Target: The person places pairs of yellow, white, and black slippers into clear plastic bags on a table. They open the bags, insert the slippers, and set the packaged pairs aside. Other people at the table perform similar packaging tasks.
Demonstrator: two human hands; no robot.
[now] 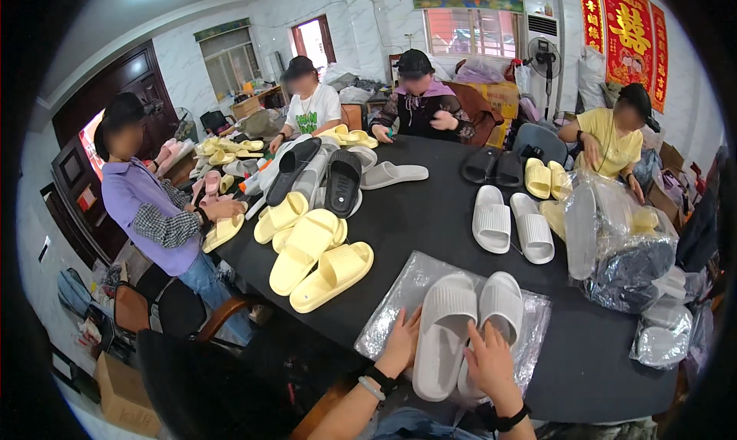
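Note:
A pair of light grey ribbed slide slippers lies side by side in front of me, the left slipper (443, 336) nearer and the right slipper (503, 306) slightly behind it. Under them a clear plastic bag (391, 302) is spread flat on the black table. Along the outer side of the left slipper rests my left hand (403, 342), fingers stretched out. My right hand (490, 357) lies over the lower part of the right slipper with its fingers apart, the fingertips near the gap between the two. It covers part of that slipper's sole.
Yellow slippers (307, 248) and black slippers (343, 181) are heaped left on the black table (407, 217). Another grey pair (513, 225) sits ahead. Bagged slippers (626, 263) pile up at the right edge. Several co-workers stand or sit around the table.

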